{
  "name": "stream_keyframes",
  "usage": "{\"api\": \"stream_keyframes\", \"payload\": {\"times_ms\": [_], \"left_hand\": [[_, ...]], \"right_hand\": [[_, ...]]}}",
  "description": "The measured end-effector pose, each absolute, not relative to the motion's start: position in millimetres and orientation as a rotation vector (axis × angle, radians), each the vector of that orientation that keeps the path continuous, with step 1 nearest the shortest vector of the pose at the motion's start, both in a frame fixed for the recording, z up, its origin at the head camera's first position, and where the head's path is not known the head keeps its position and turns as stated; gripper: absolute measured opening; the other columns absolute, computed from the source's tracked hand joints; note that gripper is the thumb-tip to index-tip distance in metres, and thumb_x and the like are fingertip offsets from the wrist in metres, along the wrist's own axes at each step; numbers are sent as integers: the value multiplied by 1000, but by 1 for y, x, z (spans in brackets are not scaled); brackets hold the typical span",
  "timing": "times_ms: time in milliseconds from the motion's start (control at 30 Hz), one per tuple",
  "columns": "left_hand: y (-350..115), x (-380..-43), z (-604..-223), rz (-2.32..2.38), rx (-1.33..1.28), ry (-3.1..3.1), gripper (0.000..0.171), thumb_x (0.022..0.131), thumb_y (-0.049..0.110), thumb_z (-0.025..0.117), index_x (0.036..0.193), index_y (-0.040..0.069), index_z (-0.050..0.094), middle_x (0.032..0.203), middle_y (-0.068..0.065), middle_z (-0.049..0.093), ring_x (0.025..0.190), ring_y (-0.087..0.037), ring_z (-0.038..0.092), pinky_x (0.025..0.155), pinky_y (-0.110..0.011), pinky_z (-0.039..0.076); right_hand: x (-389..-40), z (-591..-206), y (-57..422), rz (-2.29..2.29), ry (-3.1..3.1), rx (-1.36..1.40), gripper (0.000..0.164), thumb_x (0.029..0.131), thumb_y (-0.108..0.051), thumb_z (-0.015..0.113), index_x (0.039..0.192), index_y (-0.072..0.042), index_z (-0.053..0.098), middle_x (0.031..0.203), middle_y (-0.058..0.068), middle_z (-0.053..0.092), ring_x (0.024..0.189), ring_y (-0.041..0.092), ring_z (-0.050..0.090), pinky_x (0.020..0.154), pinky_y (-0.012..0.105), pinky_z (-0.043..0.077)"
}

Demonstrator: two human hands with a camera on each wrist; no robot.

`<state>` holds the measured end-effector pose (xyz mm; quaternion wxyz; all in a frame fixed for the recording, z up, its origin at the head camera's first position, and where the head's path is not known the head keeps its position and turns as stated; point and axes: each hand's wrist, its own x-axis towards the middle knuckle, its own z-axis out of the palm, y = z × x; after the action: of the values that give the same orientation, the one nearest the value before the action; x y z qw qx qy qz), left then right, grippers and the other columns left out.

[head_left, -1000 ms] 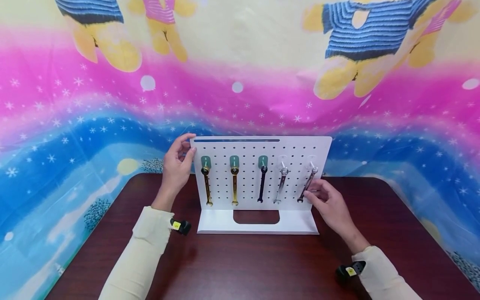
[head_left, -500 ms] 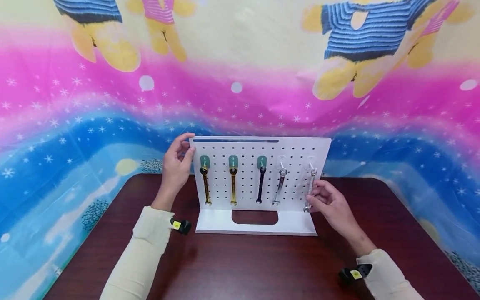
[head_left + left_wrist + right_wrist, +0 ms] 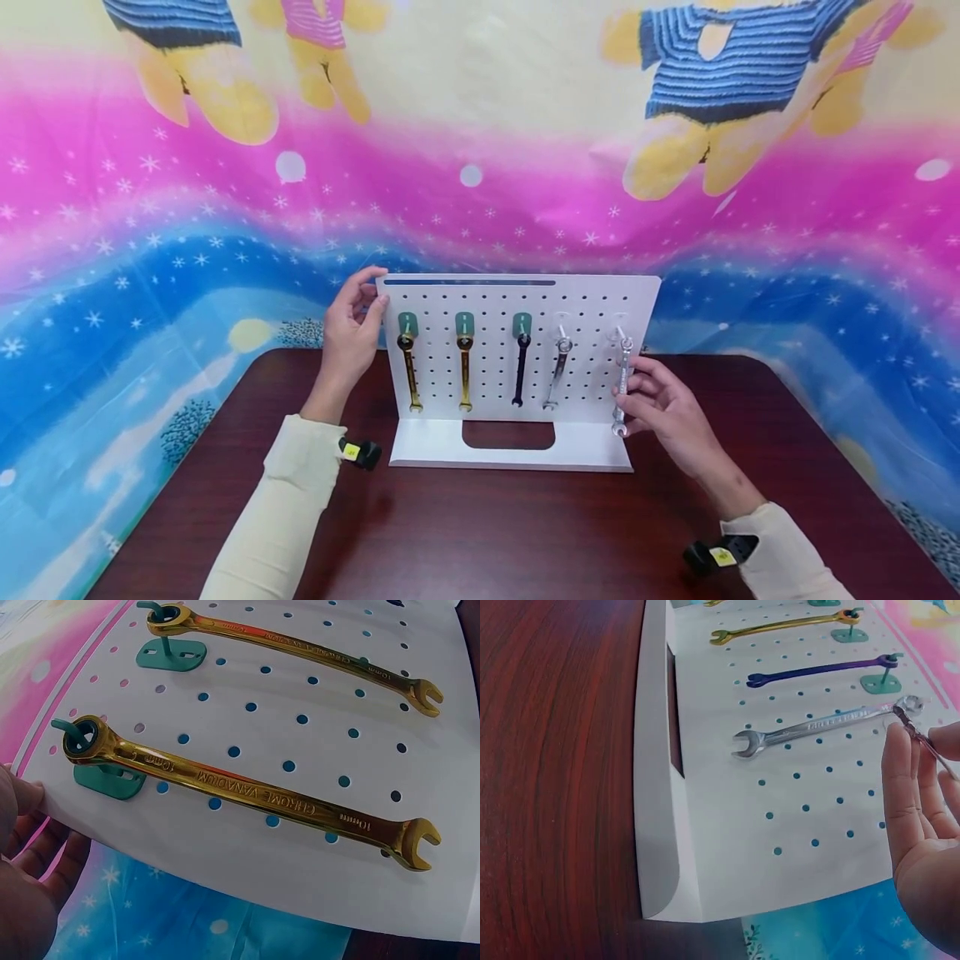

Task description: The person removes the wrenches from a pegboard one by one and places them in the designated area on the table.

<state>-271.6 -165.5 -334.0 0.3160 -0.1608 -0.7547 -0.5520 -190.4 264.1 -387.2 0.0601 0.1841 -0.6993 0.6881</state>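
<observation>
Red-brown table (image 3: 480, 533) before you, white pegboard (image 3: 492, 375) upright on it, your left hand (image 3: 351, 333) pinching the board's edge toward 10 o'clock, your right hand (image 3: 667, 417) pinching a silver wrench (image 3: 624, 375) at its 4 o'clock, outermost gold wrench (image 3: 255, 789) at 9 o'clock, reading "CHROME VANADIUM", "10mm".

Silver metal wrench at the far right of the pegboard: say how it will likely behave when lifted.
The silver metal wrench will likely stay stiff, since its shaft looks straight and solid. Its bright, shiny finish suggests it could feel slippery. It may also pivot, because the right hand only pinches the slender shaft, leaving both ends sticking out.
</observation>
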Motion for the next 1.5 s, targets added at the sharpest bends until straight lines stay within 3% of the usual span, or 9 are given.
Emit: {"api": "stream_keyframes", "payload": {"times_ms": [233,700,967,1067,1233,1500], "left_hand": [[-167,-273,-336,-1456,-455,-1985,37,105,9,61,139,22,62,107,-12,63,100,-21,65,76,-26,48],[-160,-259,-324,-1468,-460,-2031,37,105,-2,55,140,6,56,110,-23,60,106,-35,65,81,-27,47],[-161,-258,-323,-1460,-470,-2033,37,105,0,55,142,7,56,110,-22,60,108,-33,66,82,-26,47],[-166,-267,-331,-1467,-472,-2029,38,105,2,56,142,11,56,110,-20,60,107,-31,66,82,-27,47],[-161,-252,-317,-1468,-470,-2035,36,105,0,56,140,7,57,110,-22,60,107,-32,66,84,-28,48],[-158,-244,-308,-1471,-481,-2034,35,104,-4,55,139,0,55,109,-25,60,107,-35,65,83,-25,47]], "right_hand": [[-183,-379,263,2075,-2135,534,42,100,4,62,139,4,47,106,15,66,87,17,70,60,39,60],[-176,-364,266,2264,-2044,545,37,100,8,59,133,-7,56,104,6,68,79,17,68,58,34,59],[-176,-357,280,2235,-2052,528,36,102,6,57,135,-9,57,104,7,68,74,20,69,59,34,58],[-177,-359,290,2195,-2097,488,32,104,0,57,136,-8,55,104,5,69,75,20,69,61,34,59],[-179,-369,304,2159,-2174,417,29,106,-6,56,135,-5,53,103,3,71,77,20,70,63,34,59],[-185,-389,322,2004,-2420,283,24,106,-11,59,130,-13,55,103,2,70,81,24,70,65,39,60]]}}
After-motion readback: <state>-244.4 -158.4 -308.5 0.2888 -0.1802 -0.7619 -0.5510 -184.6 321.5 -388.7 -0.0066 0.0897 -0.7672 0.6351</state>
